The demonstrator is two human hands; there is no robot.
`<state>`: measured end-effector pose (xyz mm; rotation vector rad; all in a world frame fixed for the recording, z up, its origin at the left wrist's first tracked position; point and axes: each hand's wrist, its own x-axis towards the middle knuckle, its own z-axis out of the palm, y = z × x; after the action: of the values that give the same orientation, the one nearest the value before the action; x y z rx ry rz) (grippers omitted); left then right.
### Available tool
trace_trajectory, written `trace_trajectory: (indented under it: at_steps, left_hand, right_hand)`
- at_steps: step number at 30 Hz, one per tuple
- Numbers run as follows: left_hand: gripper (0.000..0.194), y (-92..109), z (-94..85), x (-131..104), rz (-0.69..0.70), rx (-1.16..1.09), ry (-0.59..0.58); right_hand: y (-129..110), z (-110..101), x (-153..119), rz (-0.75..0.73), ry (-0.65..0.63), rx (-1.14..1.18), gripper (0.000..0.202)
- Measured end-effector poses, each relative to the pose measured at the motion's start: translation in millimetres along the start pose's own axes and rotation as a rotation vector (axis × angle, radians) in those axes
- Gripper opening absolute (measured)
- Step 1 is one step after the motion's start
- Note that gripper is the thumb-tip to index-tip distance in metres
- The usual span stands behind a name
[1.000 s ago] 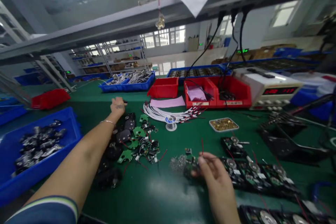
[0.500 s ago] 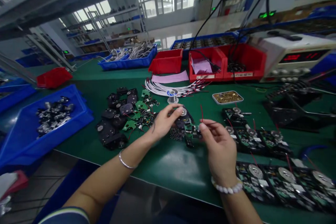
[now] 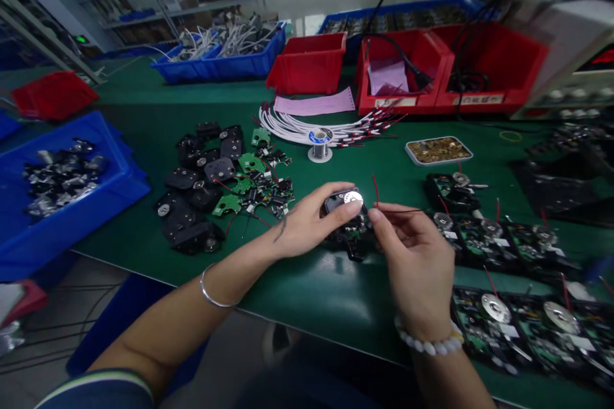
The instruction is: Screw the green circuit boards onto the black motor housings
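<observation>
My left hand [image 3: 309,220] is closed around a black plastic housing [image 3: 332,203], its thumb across a shiny round metal disc [image 3: 353,195]. A small green circuit board [image 3: 355,226] lies against the housing's near side. At the board's right edge, the thumb and fingers of my right hand [image 3: 417,259] are pinched together; their exact grip is partly hidden. A red wire [image 3: 375,190] sticks up beside those fingertips, and a dark wire [image 3: 405,209] runs off to the right above the fingers.
Black housings [image 3: 185,217] and loose green boards [image 3: 249,185] lie left. A solder spool [image 3: 320,148], white cables [image 3: 288,128] and a tray of brass-coloured parts [image 3: 439,150] are beyond. Assembled units [image 3: 508,326] line the right; a blue bin [image 3: 119,169] stands left.
The circuit board, held at the housing's near right side before, now sits closer against it. Both hands have drawn together. The view has tilted down and come nearer the table.
</observation>
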<state>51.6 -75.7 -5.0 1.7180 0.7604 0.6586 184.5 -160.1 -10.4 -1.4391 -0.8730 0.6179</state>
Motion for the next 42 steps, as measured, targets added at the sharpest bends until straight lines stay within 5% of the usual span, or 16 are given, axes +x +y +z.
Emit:
trace_trajectory:
  at_steps: [5,9,15,22,26,42]
  left_hand:
    - [0.043,-2,0.5,0,0.035,0.047,-0.03]
    - [0.038,2,2.7,-1,0.077,0.054,0.003]
    - [0.04,5,2.1,-5,0.15,0.079,0.098]
    - [0.075,14,-12.8,-7,0.566,0.401,0.024]
    - [0.045,10,-8.5,-4,0.684,0.562,0.019]
    - [0.035,8,-1.9,-8,0.702,0.646,0.096]
  right_hand:
    - [3,-2,2,-0.063,-0.037,-0.11,0.017]
    - [6,2,3,0.126,-0.081,0.103,0.043]
    - [1,5,0,0.485,-0.484,0.553,0.036]
    - [-1,3,3,0.473,-0.335,0.699,0.032]
    - [-1,3,1,0.408,-0.337,0.68,0.031]
    - [7,3,-2,0.241,-0.184,0.503,0.023]
